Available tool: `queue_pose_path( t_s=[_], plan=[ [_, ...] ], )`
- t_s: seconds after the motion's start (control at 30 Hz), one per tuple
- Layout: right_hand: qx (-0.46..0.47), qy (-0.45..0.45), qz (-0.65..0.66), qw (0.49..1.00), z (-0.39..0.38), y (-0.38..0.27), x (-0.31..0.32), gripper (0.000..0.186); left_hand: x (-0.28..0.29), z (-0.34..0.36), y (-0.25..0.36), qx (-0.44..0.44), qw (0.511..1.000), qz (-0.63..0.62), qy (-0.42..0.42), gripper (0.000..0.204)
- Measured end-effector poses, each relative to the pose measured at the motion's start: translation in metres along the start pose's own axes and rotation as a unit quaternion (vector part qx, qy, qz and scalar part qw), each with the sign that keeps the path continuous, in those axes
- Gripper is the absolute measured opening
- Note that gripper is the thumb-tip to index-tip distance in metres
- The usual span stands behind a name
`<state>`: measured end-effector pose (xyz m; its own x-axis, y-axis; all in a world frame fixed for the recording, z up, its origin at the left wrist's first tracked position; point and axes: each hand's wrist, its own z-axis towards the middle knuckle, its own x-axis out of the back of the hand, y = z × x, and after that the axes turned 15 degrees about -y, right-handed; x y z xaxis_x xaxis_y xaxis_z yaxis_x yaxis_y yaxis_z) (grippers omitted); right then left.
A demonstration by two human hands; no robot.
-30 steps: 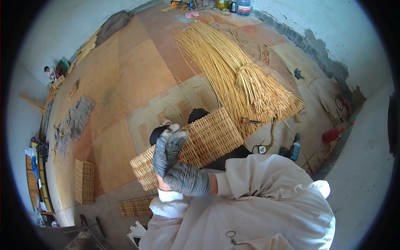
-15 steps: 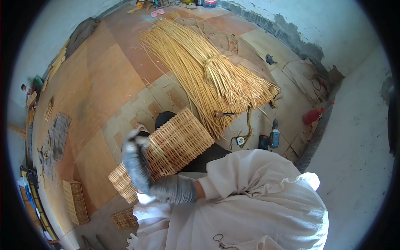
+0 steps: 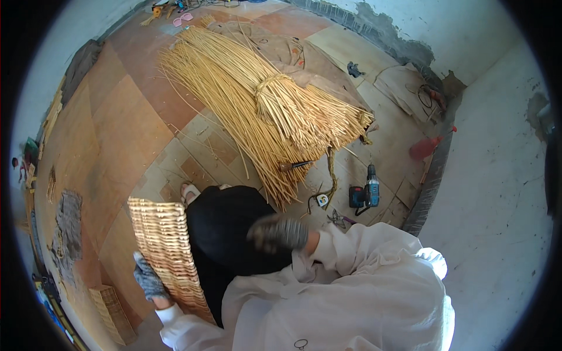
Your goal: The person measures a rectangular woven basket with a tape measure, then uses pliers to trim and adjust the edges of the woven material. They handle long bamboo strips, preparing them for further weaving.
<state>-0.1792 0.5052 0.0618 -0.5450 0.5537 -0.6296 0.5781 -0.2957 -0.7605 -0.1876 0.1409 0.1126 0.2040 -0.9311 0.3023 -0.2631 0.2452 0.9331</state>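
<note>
A woven wicker basket [image 3: 167, 248] stands tilted against my left leg, its woven side facing up. My left hand [image 3: 149, 278], in a grey glove, grips its left side; part of the fingers is hidden by the basket. My right hand [image 3: 280, 233], gloved too, hovers over my dark-clad lap, apart from the basket. Its fingers are smeared by motion, and I cannot make out anything in them.
A large bundle of tan wicker rods [image 3: 263, 99] lies ahead on the floor. Right of it are a cordless drill [image 3: 372, 188], a tape measure [image 3: 321, 200] and a red bottle [image 3: 424, 148]. Another wicker piece [image 3: 111, 313] stands at lower left, near a grey cloth [image 3: 68, 231].
The basket has turned and moved left and down. My right hand has come away from it to the right, while my left hand now shows on its left side. The view has shifted.
</note>
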Motion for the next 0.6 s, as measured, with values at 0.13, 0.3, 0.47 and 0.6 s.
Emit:
queue_pose_path(
  t_s=[0.13,0.3,0.47,0.6],
  plan=[
    [-0.148,0.279,-0.166,0.934,0.031,0.058,0.148,0.027,-0.013,0.002,-0.024,-0.005,0.972,0.235,0.025,0.052],
    [-0.403,0.304,-0.516,0.692,0.013,0.152,0.25,0.025,-0.025,0.007,-0.033,-0.048,0.988,0.144,0.038,0.05],
    [-0.432,0.32,-0.504,0.676,0.014,0.203,0.269,0.023,-0.02,0.012,-0.034,-0.009,0.982,0.186,0.043,0.049],
    [-0.326,0.367,-0.512,0.705,0.054,0.18,0.261,0.023,-0.024,0.014,-0.011,0.035,0.961,0.268,0.05,0.05]
  ],
)
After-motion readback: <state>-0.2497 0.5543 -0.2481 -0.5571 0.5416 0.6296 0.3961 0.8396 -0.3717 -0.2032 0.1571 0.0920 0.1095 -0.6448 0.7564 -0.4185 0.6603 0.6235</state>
